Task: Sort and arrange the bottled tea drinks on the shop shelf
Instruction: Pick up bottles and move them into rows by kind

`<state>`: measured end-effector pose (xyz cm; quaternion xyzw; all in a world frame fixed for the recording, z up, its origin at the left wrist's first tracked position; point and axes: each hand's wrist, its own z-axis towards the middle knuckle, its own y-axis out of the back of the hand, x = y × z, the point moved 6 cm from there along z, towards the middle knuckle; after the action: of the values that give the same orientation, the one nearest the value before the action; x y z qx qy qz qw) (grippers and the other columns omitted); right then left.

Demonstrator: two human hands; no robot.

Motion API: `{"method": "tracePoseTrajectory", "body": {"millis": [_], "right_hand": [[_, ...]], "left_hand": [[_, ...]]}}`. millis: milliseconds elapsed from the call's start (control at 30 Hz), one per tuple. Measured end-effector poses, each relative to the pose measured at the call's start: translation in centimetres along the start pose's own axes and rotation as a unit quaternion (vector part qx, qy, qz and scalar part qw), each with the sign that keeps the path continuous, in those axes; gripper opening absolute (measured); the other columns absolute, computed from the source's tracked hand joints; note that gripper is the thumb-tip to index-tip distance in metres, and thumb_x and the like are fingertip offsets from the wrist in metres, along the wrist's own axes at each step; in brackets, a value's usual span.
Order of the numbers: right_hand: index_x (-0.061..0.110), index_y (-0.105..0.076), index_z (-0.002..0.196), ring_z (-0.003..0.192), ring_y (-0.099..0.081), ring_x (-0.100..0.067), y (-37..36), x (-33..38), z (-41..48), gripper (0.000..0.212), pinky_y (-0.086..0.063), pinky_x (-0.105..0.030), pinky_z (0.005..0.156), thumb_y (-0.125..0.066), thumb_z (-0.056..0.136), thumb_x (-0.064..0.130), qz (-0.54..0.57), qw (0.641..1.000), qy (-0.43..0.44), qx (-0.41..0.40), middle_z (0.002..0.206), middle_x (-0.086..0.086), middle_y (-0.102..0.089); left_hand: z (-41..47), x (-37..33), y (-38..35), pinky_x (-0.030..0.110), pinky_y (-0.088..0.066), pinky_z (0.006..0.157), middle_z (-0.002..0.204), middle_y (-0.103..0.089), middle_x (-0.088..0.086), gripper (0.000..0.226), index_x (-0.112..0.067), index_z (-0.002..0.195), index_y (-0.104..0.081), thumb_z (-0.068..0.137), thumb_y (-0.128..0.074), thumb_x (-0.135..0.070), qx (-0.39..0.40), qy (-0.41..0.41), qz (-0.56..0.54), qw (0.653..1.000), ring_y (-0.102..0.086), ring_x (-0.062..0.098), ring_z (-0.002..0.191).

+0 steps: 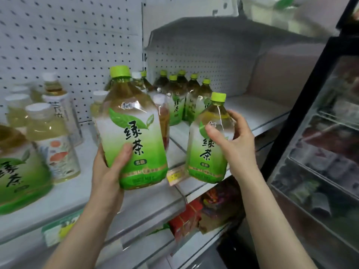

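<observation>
My left hand (108,167) grips a large green tea bottle (132,133) with a green cap, lifted in front of the left shelf. My right hand (235,140) wraps around the shoulder of a second, same-labelled green tea bottle (206,152), which stands at the front edge of the right shelf (258,117). Behind it, several more green-capped tea bottles (182,100) are grouped at the back of that shelf. A reddish-brown tea bottle (163,121) with a white cap stands just behind the bottle in my left hand.
White-capped pale yellow drink bottles (48,136) stand on the left shelf (81,183), with another green tea bottle (17,171) at the far left. A yellow price tag (175,176) hangs on the shelf edge. Red packets (192,216) lie below. A glass-door fridge (320,152) stands at right.
</observation>
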<state>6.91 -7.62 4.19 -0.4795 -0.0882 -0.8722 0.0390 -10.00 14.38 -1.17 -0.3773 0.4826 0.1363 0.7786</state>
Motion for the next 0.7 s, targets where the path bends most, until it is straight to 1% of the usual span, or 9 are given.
{"method": "tracePoseTrajectory", "body": {"millis": [100,133,167,233,300,400,500,600,700], "right_hand": [[0.034,-0.057,0.125,0.117,-0.056,0.002,-1.3,-2.2,4.4,0.061,-0.049,-0.038,0.104,-0.086,0.072,0.038,0.014,0.999,0.014,0.033,0.124,0.019,-0.061],[0.035,-0.056,0.126,0.12,-0.056,0.0,-2.0,-2.9,5.8,0.062,-0.048,-0.039,0.105,-0.086,0.071,0.04,0.019,0.998,0.022,0.052,0.127,0.017,-0.061],[0.036,-0.054,0.127,0.122,-0.054,-0.002,-2.8,-3.4,7.0,0.064,-0.047,-0.037,0.106,-0.086,0.071,0.041,0.021,0.997,0.029,0.072,0.13,0.017,-0.059],[0.034,-0.052,0.131,0.125,-0.05,-0.001,-4.5,-4.4,9.2,0.067,-0.042,-0.025,0.106,-0.085,0.073,0.038,0.027,0.992,0.038,0.119,0.134,0.017,-0.054],[0.032,-0.048,0.135,0.126,-0.046,-0.002,-6.1,-5.5,10.7,0.069,-0.036,-0.015,0.099,-0.084,0.076,0.033,0.037,0.985,0.043,0.165,0.138,0.018,-0.05],[0.034,-0.04,0.141,0.13,-0.037,-0.004,-9.0,-7.6,12.3,0.075,-0.031,-0.023,0.101,-0.081,0.078,0.035,0.042,0.973,0.036,0.223,0.145,0.015,-0.041],[0.031,-0.03,0.149,0.132,-0.03,-0.005,-11.7,-9.5,13.2,0.082,-0.03,-0.034,0.109,-0.078,0.082,0.039,0.043,0.968,0.018,0.247,0.155,0.007,-0.032],[0.031,-0.029,0.149,0.139,-0.034,-0.014,-13.2,-9.7,13.7,0.079,-0.034,-0.045,0.115,-0.074,0.084,0.041,0.042,0.96,0.036,0.275,0.155,0.002,-0.032],[0.04,-0.018,0.154,0.149,-0.02,-0.023,-13.2,-9.8,15.0,0.086,-0.027,-0.054,0.118,-0.069,0.085,0.052,-0.067,0.94,0.049,0.332,0.164,0.001,-0.015]], "left_hand": [[0.9,1.1,-0.4,0.046,-0.061,0.067,0.104,-0.076,-0.003,0.055,-0.029,0.115,-0.062,0.066,-0.082,-0.042,-0.034,-0.011,0.001,0.999,-0.074,0.021,0.091],[1.0,1.3,-0.5,0.046,-0.061,0.068,0.105,-0.076,-0.003,0.047,-0.029,0.116,-0.062,0.071,-0.076,-0.035,-0.049,-0.021,0.002,0.999,-0.074,0.021,0.092],[0.9,1.5,-0.6,0.046,-0.061,0.069,0.105,-0.075,-0.003,0.049,-0.028,0.117,-0.062,0.07,-0.076,-0.035,-0.068,-0.034,0.007,0.997,-0.074,0.021,0.092],[0.7,1.7,-0.8,0.045,-0.061,0.071,0.107,-0.075,-0.001,0.059,-0.025,0.119,-0.062,0.065,-0.08,-0.04,-0.108,-0.059,0.017,0.992,-0.074,0.02,0.093],[0.2,2.1,-1.2,0.04,-0.062,0.069,0.104,-0.076,-0.002,0.047,-0.021,0.119,-0.061,0.074,-0.071,-0.03,-0.138,-0.085,0.019,0.987,-0.074,0.018,0.09],[-1.0,2.8,-1.8,0.034,-0.061,0.063,0.1,-0.077,-0.002,0.045,-0.015,0.123,-0.058,0.079,-0.06,-0.022,-0.182,-0.112,0.033,0.976,-0.075,0.017,0.086],[-2.5,3.5,-2.0,0.034,-0.061,0.065,0.099,-0.077,-0.001,0.038,-0.017,0.12,-0.06,0.082,-0.06,-0.019,-0.23,-0.127,0.046,0.964,-0.075,0.018,0.086],[-3.6,4.0,-2.3,0.035,-0.061,0.067,0.102,-0.077,0.003,0.042,-0.016,0.122,-0.06,0.08,-0.062,-0.017,-0.271,-0.131,0.05,0.952,-0.075,0.018,0.086],[-3.7,4.2,-2.9,0.038,-0.062,0.069,0.101,-0.077,0.002,0.048,-0.016,0.123,-0.06,0.075,-0.061,-0.022,-0.28,-0.127,0.061,0.95,-0.074,0.019,0.087]]}}
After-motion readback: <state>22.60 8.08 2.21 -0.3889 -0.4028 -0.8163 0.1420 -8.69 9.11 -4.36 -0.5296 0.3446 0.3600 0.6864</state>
